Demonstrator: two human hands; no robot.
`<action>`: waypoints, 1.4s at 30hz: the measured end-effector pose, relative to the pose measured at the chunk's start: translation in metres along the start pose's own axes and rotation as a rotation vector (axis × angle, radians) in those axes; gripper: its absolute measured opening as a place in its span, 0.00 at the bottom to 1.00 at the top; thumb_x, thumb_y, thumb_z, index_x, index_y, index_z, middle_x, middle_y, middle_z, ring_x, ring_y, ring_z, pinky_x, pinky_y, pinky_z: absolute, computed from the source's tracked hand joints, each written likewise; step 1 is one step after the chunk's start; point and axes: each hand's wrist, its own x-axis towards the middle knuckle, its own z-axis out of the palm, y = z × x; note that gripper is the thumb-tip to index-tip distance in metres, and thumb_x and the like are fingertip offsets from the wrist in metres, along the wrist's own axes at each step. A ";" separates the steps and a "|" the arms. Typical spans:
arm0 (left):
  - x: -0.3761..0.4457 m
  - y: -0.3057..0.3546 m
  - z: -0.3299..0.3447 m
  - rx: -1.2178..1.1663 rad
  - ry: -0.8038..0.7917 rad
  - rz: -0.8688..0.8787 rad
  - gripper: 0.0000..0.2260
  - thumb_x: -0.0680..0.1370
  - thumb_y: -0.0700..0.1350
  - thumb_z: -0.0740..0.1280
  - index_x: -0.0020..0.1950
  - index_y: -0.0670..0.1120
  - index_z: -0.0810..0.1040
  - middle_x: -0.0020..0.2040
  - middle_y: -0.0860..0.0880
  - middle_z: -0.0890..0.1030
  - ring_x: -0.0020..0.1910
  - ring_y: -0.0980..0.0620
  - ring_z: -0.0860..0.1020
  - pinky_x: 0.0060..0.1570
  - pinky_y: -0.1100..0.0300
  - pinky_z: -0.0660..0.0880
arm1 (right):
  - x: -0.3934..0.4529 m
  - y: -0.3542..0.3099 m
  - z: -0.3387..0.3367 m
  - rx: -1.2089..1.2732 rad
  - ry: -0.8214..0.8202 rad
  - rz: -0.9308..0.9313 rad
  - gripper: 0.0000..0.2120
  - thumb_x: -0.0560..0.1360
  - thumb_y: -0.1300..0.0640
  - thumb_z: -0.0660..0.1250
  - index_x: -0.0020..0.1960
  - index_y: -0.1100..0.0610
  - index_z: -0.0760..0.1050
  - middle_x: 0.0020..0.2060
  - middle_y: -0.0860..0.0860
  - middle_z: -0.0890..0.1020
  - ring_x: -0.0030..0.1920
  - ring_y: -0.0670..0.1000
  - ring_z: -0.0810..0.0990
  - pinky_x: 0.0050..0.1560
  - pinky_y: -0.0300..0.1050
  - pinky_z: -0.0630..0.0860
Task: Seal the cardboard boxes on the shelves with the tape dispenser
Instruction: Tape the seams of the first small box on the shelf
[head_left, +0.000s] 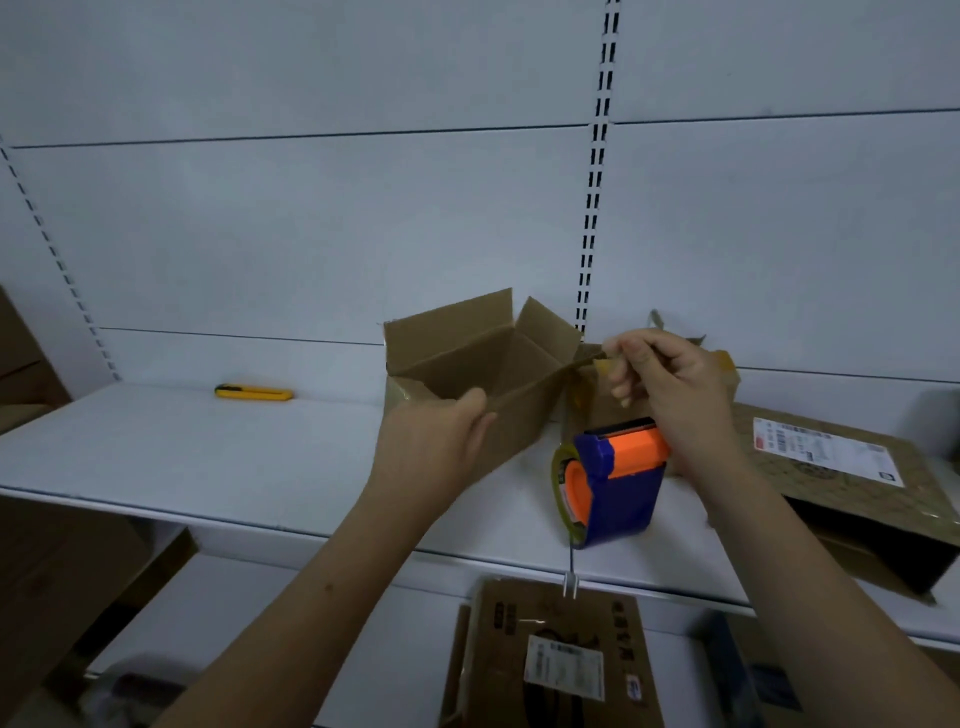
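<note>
White shelving with slotted uprights fills the view, and on the middle shelf (208, 457) stands an open box (483, 364), its flaps up and its inside bare as far as can be seen; the left hand (441, 441) grips the near flap at its edge, thumb over the top, most likely to steady the box and bring that flap down; the right hand (670, 379) pinches something at the box's right corner, a flap edge or a strip of old tape, I cannot tell which, and its fingers are curled tight on it; just below that hand the dispenser (613, 483), blue and orange, stands on end near the shelf's front edge, held by neither hand, parked within easy reach so it can be taken up once the flaps are shut; a yellow knife (253, 392) lies well to the left near the back of the shelf, out of the way; behind the right hand sits another brown box (597, 405), partly hidden; to the right lies a flat labelled box (841, 467), and on the shelf below another labelled box (550, 660); sealing of the open box has not begun, I judge, since the flaps must close first.
</note>
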 end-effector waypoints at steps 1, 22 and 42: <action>0.001 0.007 -0.002 0.010 -0.060 0.063 0.22 0.83 0.60 0.50 0.42 0.50 0.75 0.30 0.53 0.77 0.24 0.54 0.73 0.25 0.62 0.72 | 0.000 0.000 -0.002 0.009 0.003 0.011 0.10 0.81 0.55 0.62 0.47 0.53 0.82 0.33 0.51 0.81 0.34 0.48 0.78 0.36 0.41 0.77; 0.168 -0.046 0.065 -0.079 -0.612 0.150 0.34 0.79 0.40 0.63 0.82 0.48 0.51 0.80 0.45 0.58 0.79 0.46 0.55 0.77 0.50 0.56 | 0.034 0.027 0.017 0.091 -0.111 0.197 0.10 0.81 0.56 0.62 0.49 0.59 0.81 0.34 0.52 0.80 0.33 0.47 0.76 0.36 0.38 0.75; 0.127 -0.086 -0.018 -0.284 -0.676 -0.584 0.44 0.72 0.78 0.47 0.81 0.52 0.59 0.80 0.48 0.62 0.77 0.44 0.64 0.75 0.42 0.60 | 0.055 0.029 0.044 0.062 -0.237 0.241 0.10 0.81 0.55 0.63 0.48 0.58 0.81 0.32 0.50 0.81 0.32 0.47 0.77 0.32 0.36 0.75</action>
